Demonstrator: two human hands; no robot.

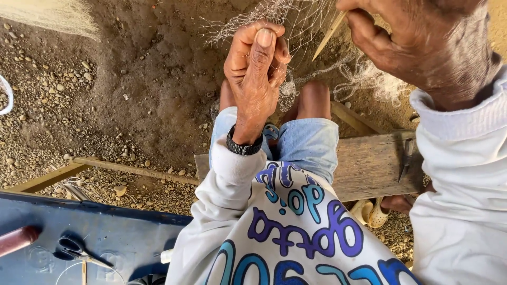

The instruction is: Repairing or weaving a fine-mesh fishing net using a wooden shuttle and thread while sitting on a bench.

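**Two hands at a fine net above a wooden bench**

The dirt ground (158, 68), strewn with pebbles at the left, fills the far part of the scene. Near the bottom edge, the person's white shirt (296, 232) carries large rounded lettering in blue, purple and teal across its front; it reads upside down from here and is cut off below. A dark blue surface (105, 232) lies at the near left, with black-handled scissors (74, 249) on it and a reddish-brown rod (16, 240) cut off by the left edge. A weathered wooden bench (369, 163) runs to the right under light blue shorts (306, 140), and a small dark tool (405, 158) stands stuck in its plank.

The fine pale net (296, 26) hangs far and centre, bunching into a whitish tangle towards the right; its mesh is thin and hard to follow against the soil. The left hand (256, 68) is closed, fingers pressed together, pinching the net's strands at its fingertips, a black watch (244, 146) on the wrist. The right hand (417, 42), partly cut off at the top, pinches a slim pale wooden needle (328, 36) that points down-left into the mesh. A pale sandal (372, 212) peeks from below the bench, mostly hidden.
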